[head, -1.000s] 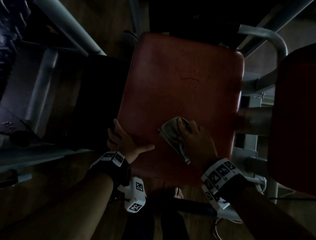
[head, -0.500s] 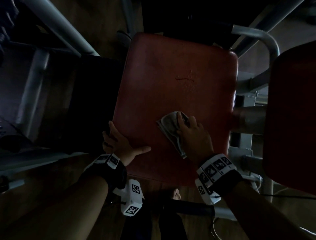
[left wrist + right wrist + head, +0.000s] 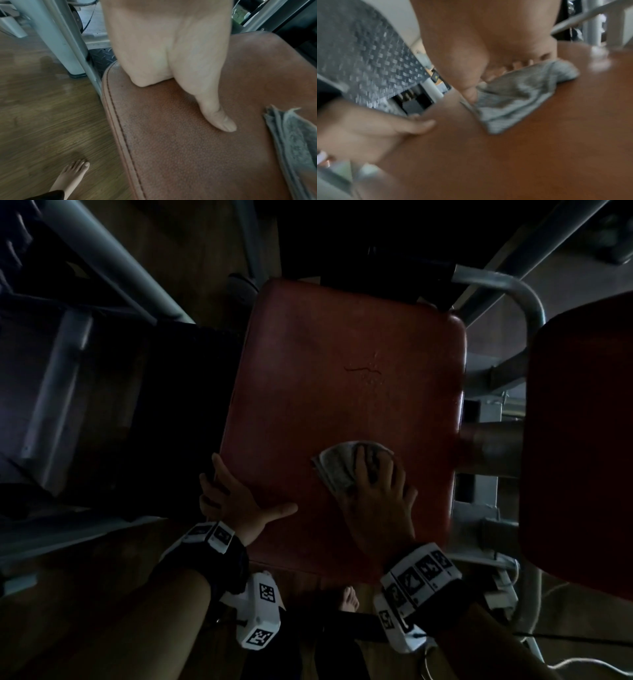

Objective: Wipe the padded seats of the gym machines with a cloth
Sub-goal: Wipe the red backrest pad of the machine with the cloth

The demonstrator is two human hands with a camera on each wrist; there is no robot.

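A red-brown padded seat [image 3: 342, 354] fills the middle of the head view. My right hand [image 3: 376, 501] lies on a folded grey cloth [image 3: 334, 465] on the near-right part of the seat. In the right wrist view its thumb and curled fingers hold the cloth [image 3: 513, 97] down on the pad [image 3: 539, 148]. My left hand [image 3: 236, 501] grips the seat's near-left edge. Its thumb rests on top of the pad [image 3: 188, 148] and its fingers wrap over the side. The cloth's edge [image 3: 295, 135] shows at the right of the left wrist view.
A second red pad [image 3: 582, 440] stands close on the right, joined by a metal bar. Grey steel frame tubes [image 3: 527, 299] run behind and to the left [image 3: 113, 261]. Below is wood floor [image 3: 42, 108], with a bare foot [image 3: 72, 174] by the seat's near edge.
My right hand has slid the cloth to the right across the seat, nearer its right edge. My left hand has kept its grip on the left edge.
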